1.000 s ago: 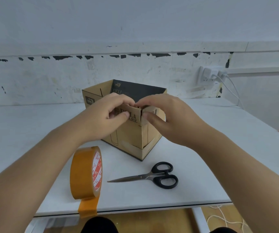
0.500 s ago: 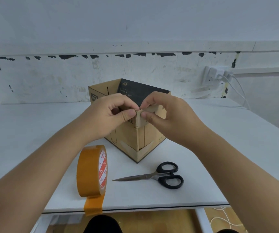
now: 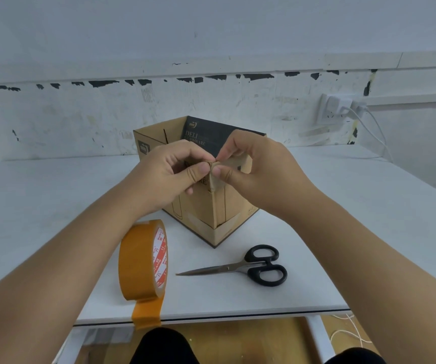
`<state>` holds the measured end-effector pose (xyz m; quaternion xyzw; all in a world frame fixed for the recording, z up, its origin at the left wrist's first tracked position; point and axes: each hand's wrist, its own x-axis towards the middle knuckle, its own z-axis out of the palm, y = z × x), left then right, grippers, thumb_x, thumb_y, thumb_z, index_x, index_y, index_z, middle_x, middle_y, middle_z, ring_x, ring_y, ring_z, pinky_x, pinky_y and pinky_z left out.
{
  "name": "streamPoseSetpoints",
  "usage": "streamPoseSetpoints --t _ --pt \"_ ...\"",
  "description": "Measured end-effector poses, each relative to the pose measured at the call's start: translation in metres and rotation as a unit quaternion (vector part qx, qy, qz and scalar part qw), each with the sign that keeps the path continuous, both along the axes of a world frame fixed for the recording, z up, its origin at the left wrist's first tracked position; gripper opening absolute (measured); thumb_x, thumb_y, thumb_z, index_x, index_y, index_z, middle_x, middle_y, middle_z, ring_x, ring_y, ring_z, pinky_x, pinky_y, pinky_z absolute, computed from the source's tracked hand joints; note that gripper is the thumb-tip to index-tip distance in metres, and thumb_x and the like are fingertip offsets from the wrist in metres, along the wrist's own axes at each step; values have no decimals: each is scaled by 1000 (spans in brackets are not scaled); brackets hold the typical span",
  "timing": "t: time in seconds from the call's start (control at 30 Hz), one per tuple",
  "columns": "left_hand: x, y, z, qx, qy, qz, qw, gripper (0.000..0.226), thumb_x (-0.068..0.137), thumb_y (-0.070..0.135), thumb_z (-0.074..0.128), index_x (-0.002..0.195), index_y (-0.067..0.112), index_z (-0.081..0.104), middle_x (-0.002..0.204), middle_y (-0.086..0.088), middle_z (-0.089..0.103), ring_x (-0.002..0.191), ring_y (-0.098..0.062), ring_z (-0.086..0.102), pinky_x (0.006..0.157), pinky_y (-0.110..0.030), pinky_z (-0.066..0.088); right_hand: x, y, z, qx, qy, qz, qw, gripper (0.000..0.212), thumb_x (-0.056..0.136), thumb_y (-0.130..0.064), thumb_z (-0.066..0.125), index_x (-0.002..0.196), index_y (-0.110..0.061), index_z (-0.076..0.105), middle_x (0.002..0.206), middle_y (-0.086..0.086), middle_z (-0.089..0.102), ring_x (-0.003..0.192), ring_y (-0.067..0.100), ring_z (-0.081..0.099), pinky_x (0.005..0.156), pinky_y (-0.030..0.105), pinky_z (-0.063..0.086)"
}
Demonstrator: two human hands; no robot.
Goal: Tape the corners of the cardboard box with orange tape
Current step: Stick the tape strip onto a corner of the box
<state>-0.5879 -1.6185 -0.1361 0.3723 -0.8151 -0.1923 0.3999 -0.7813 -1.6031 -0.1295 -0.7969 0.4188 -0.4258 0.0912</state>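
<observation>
Both the left hand (image 3: 170, 177) and right hand (image 3: 256, 172) pinch the tape end at the top near corner of the cardboard box (image 3: 211, 206) on the table (image 3: 54, 206) (so press it down flat and smooth, I think).

1. a pair of black-handled scissors (image 3: 240, 267) lies flat on the white table (image 3: 41, 206), blades closed, tips pointing left.
2. a white wall socket (image 3: 335, 109) sits on the scuffed white wall (image 3: 211, 106) at the right, with a plug in it.
3. a white cable (image 3: 377, 132) runs from the plug down the wall to the right.
4. more white cable (image 3: 348, 334) lies on the wooden floor (image 3: 251, 337) under the table's near edge.
</observation>
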Motion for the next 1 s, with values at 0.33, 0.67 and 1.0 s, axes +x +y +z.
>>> streamPoseSetpoints --t 0.33,0.67,1.0 --pt "-2 1 0 -2 -2 -40 999 17 85 27 56 99 22 64 94 -2 61 66 -10 59 60 -21 52 -7 5 3 31 4 30 999 8 86 -33 67 91 -26 65 87 -22 62 88 0 56 76 13 39" --pt "5 -4 -1 -8 -16 -26 1000 18 93 41 51 99 31 65 91 9 60 66 -15 62 63 -27 55 0 3 5 20 10 8 1000 8 85 -35 68 85 -29 63 81 -24 59 85 -1 56 68 9 40" --pt "3 0 -1 -10 -27 -30 999 18 89 38 51 99 29 62 95 4 59 70 -13 62 64 -26 53 -2 5 -2 5 13 9 1000 12 85 -34 68 90 -28 59 82 -24 57 79 4 54 71 9 38"
